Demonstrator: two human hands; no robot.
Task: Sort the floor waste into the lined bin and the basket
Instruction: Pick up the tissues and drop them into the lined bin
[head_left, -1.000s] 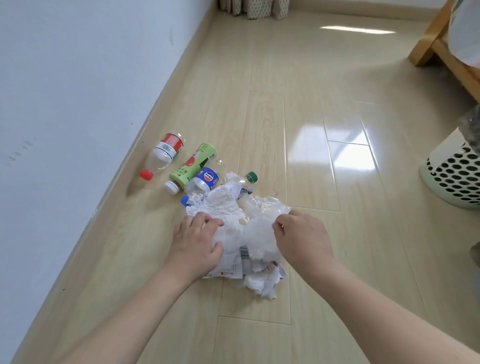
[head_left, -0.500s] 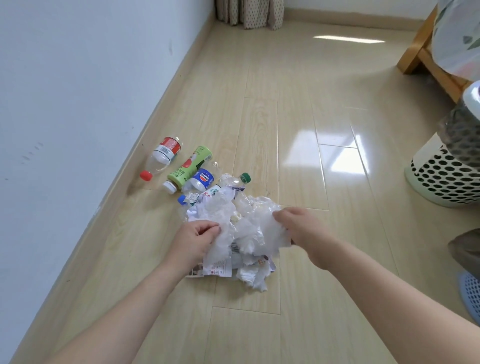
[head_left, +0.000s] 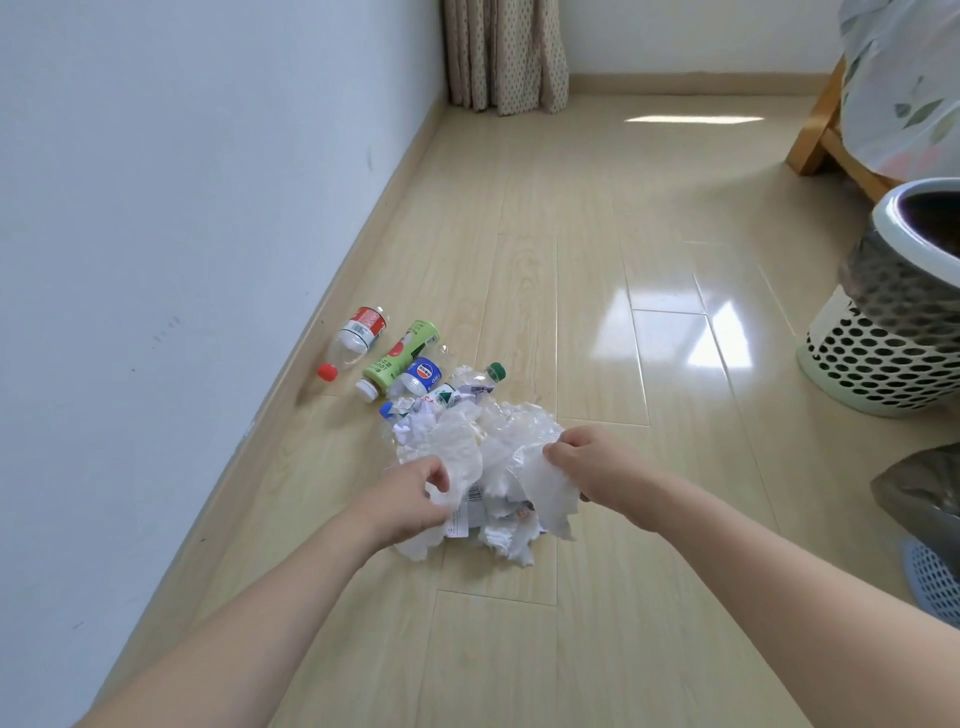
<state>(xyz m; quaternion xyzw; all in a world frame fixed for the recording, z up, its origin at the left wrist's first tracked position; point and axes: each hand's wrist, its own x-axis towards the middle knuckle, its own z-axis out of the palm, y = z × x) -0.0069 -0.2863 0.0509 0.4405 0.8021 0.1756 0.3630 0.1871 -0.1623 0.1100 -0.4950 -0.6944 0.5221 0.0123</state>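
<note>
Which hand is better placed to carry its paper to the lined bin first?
Probably the right hand. It pinches a sheet from the paper pile and is on the side of the lined bin. The left hand, also gripping paper, is farther from it.

I have one view only, from the head-worn wide-angle camera. It looks forward and steeply down along the wooden floor (head_left: 571, 322) toward the far curtain (head_left: 506, 54). The wall (head_left: 182, 182) fills the left edge; the perforated bin (head_left: 893, 322) sits at the right edge, partly cropped. Both forearms enter from the bottom. The waste pile (head_left: 483, 457) sits near, just below frame centre. Edges bow from lens distortion.
</note>
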